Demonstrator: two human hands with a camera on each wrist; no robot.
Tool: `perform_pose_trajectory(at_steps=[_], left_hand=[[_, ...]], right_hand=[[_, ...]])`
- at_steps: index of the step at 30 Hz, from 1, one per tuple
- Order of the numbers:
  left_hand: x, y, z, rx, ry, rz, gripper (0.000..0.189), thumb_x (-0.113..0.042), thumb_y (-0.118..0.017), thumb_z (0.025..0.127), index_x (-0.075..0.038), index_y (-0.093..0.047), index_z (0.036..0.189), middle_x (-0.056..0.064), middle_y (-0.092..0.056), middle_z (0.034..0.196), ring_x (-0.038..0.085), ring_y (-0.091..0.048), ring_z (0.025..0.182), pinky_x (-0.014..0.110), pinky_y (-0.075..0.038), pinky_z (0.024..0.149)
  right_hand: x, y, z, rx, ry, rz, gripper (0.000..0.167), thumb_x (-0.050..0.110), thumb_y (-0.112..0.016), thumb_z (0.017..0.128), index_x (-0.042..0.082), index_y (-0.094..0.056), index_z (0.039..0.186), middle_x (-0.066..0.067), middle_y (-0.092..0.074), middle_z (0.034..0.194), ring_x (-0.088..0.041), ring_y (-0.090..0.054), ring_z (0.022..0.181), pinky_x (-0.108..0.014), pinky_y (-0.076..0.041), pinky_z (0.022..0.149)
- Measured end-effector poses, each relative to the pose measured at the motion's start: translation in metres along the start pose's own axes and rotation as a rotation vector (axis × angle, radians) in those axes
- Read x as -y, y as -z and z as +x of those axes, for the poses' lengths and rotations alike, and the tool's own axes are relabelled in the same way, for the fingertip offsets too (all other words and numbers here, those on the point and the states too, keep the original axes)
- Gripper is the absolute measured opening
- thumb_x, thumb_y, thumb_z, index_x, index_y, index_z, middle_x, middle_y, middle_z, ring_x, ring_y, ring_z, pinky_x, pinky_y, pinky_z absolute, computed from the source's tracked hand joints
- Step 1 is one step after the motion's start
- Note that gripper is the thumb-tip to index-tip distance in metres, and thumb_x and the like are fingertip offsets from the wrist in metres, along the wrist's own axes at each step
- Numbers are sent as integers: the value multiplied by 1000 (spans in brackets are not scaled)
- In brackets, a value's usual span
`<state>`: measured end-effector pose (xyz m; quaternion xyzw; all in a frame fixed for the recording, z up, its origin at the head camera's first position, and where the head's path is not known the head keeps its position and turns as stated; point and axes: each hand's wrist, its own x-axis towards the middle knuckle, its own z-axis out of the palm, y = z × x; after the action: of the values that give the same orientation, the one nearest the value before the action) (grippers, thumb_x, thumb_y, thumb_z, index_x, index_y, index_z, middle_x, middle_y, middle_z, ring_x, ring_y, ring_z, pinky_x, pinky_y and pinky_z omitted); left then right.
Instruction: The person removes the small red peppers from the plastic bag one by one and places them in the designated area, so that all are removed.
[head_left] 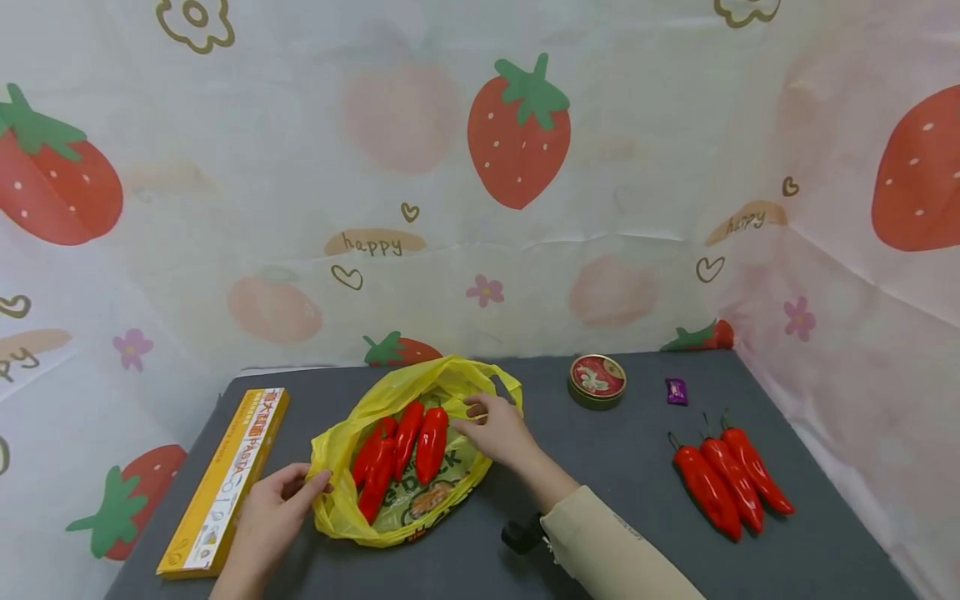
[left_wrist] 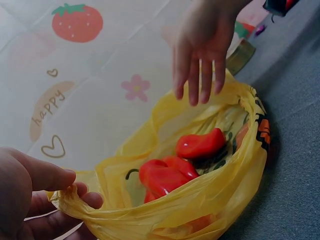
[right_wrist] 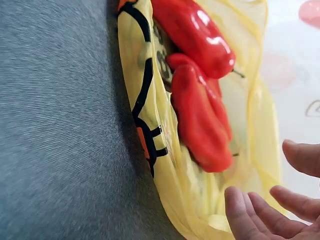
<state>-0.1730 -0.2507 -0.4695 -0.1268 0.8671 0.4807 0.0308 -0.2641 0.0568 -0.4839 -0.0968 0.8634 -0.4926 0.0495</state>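
Here the yellow bag [head_left: 339,504] lies pinched — rim between left fingers [left_wrist: 51,176].

Six o'clock, left-wrist view, the edge clipped the yellow bag [left_wrist: 230,185], and at four, right-wrist view, it cut across the right hand [right_wrist: 285,227]!

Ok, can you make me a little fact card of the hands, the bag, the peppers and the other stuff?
Left hand: pinches the yellow bag's rim
Right hand: fingers loose, at the bag's right side
Bag peppers: four red ones visible
Loose peppers: three red ones, on the dark table
Left of bag: pasta box
Behind loose peppers: round tin, small purple packet
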Motion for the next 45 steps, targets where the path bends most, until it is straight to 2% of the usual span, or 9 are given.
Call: perform_pose_trajectory(at_steps=[7, 11, 15, 18, 24, 27, 31, 39, 45], left_hand=[[2, 1, -1, -8, -1, 16, 41, -42, -64, 99, -4, -71, 113, 3, -74, 94, 14, -58, 82, 24, -49, 66], [2, 1, 0, -11, -3, 15, 43, -44, -64, 98, -4, -71, 113, 3, -74, 93, 14, -58, 80, 25, -48, 65], [1, 1, 0, -16, 4, 9, 44, -45, -65, 97, -5, -72, 113, 2, -74, 93, 14, -58, 79, 25, -48, 65], [1, 1, 0, -17, 11, 5, 44, -45, -65, 97, -5, -72, 113, 2, -74, 93, 14, -57, 80, 25, -48, 65], [0, 1, 0, -12, 10, 3, 43, -44, -65, 98, -4, -71, 113, 3, -74, 93, 15, -57, 81, 26, -47, 65], [0, 3, 0, -16, 10, 7, 44, -44, -65, 98, -4, -71, 112, 2, -74, 92, 15, -57, 81, 26, -46, 66], [0, 4, 0, -14, 8, 13, 46, -46, -64, 98, -4, -71, 114, 2, -74, 93, 15, -57, 83, 25, -46, 67], [-1, 4, 0, 3, 14, -1, 45, -44, -64, 98, -3, -70, 115, 3, -74, 94, 16, -57, 84, 25, -48, 68], [-1, 5, 0, 5, 9, -5, 45, -43, -64, 99, -2, -69, 116, 5, -74, 96, 15, -57, 84, 24, -49, 68]], right_hand=[[-4, -23, 21, 30, -133, 169, 58, 30, -73, 94, 1, -53, 140, -23, -59, 131, -35, -70, 94, -41, -59, 74], [-5, -37, 28, 50, -180, 151, 61, 29, -75, 92, -1, -52, 141, -21, -62, 127, -32, -69, 93, -39, -58, 73], [-5, -46, 32, 48, -192, 72, 65, 31, -78, 90, -3, -54, 139, -18, -62, 127, -31, -65, 105, -42, -56, 84], [-5, -50, 32, 42, -205, 27, 66, 33, -80, 88, -2, -56, 137, -15, -62, 123, -29, -61, 107, -44, -53, 89], [-5, -53, 32, 18, -220, 84, 57, 26, -85, 83, 4, -58, 127, -9, -64, 104, -22, -62, 88, -37, -55, 75], [-3, -51, 31, 6, -196, 158, 54, 23, -85, 83, 6, -57, 126, -8, -64, 99, -20, -63, 81, -34, -55, 67], [3, -44, 26, 20, -164, 192, 56, 26, -83, 85, 8, -58, 132, -9, -64, 101, -20, -64, 79, -34, -55, 65], [13, -15, 7, 80, -117, 196, 59, 29, -81, 86, 11, -58, 138, -14, -64, 115, -22, -68, 86, -41, -59, 72], [14, 10, -13, 84, -40, 174, 61, 31, -80, 87, 10, -56, 140, -14, -64, 119, -25, -68, 98, -42, -59, 75]])
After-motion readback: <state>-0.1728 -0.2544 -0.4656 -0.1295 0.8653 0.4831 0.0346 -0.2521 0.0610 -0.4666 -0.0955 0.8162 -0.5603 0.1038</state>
